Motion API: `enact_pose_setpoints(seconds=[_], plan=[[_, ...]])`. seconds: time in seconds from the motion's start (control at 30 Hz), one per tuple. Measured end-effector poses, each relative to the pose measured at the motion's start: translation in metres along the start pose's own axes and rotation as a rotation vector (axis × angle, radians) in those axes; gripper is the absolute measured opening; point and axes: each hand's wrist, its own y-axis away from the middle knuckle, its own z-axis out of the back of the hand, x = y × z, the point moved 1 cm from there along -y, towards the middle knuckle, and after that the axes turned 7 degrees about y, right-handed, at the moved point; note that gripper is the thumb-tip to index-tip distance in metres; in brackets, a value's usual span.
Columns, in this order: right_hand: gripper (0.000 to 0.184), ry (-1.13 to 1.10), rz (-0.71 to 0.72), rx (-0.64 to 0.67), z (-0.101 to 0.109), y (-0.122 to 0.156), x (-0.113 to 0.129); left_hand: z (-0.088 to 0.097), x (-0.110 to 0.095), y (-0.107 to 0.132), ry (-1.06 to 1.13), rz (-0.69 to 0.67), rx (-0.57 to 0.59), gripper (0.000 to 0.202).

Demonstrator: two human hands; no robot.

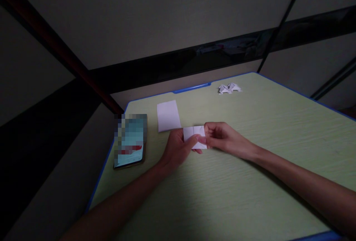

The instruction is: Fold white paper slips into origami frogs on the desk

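Observation:
A small folded piece of white paper [188,132] is held up over the table, with crease lines on its face. My left hand [178,146] grips it from the left, thumb across the front and fingertips showing below its lower edge. At its right edge, my right hand [219,135] pinches the paper between thumb and curled fingers. Just behind my left hand lies a flat white stack or sheet of paper [168,114]. Two folded paper figures [224,89] sit side by side farther back on the right.
On the left side of the pale green table [264,196] rests a phone [130,140] with a lit screen, partly pixelated. A blue strip [191,88] runs along the far edge. Beyond it stand panelled cabinet doors [178,18] with a dark band.

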Motion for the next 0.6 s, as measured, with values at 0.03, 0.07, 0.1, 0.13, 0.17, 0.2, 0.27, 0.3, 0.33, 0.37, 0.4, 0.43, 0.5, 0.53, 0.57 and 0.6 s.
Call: enact_pose_setpoints(seconds=[0.03,0.07,0.1,0.13,0.17,0.2,0.27,0.3,0.33,0.37,0.4,0.43,0.5,0.53,0.57,0.6], plan=[[0.025,0.018,-0.001,0.048,0.0008,0.0003,0.0000,0.0004,0.0005,-0.0002,0.004,-0.006,0.009,0.015],[0.024,0.032,0.001,0.079,0.0017,0.0006,-0.0001,0.0007,0.0007,-0.0004,0.007,-0.013,0.022,0.015],[0.022,0.042,0.004,0.095,0.0026,0.0008,-0.0002,0.0009,0.0008,-0.0004,0.008,-0.019,0.035,0.015],[0.021,0.048,0.009,0.107,0.0034,0.0011,-0.0003,0.0010,0.0006,-0.0004,0.009,-0.023,0.046,0.014],[0.019,0.050,0.013,0.118,0.0040,0.0013,-0.0004,0.0010,0.0003,-0.0003,0.009,-0.024,0.056,0.014],[0.018,0.052,0.017,0.124,0.0045,0.0014,-0.0006,0.0010,-0.0001,-0.0001,0.010,-0.024,0.065,0.014],[0.018,0.058,0.016,0.126,0.0048,0.0016,-0.0010,0.0008,-0.0007,0.0003,0.009,-0.023,0.079,0.014],[0.018,0.059,0.013,0.125,0.0049,0.0017,-0.0012,0.0007,-0.0009,0.0005,0.005,-0.022,0.080,0.013],[0.017,0.060,0.011,0.126,0.0049,0.0017,-0.0016,0.0005,-0.0010,0.0006,0.001,-0.020,0.079,0.013],[0.017,0.056,0.011,0.130,0.0049,0.0018,-0.0019,0.0004,-0.0009,0.0007,-0.003,-0.016,0.080,0.013],[0.016,0.048,0.013,0.136,0.0050,0.0018,-0.0023,0.0003,-0.0008,0.0006,-0.003,-0.013,0.081,0.013],[0.016,0.039,0.016,0.144,0.0051,0.0018,-0.0027,0.0002,-0.0006,0.0005,-0.001,-0.010,0.086,0.013],[0.015,0.022,0.018,0.153,0.0058,0.0016,-0.0037,0.0004,0.0002,-0.0002,0.008,-0.004,0.106,0.014],[0.015,0.014,0.017,0.157,0.0062,0.0015,-0.0042,0.0007,0.0007,-0.0006,0.013,-0.001,0.117,0.015],[0.015,0.008,0.016,0.163,0.0067,0.0013,-0.0046,0.0013,0.0013,-0.0011,0.017,0.002,0.128,0.016],[0.015,0.002,0.016,0.172,0.0071,0.0011,-0.0048,0.0020,0.0020,-0.0016,0.020,0.006,0.136,0.016]])
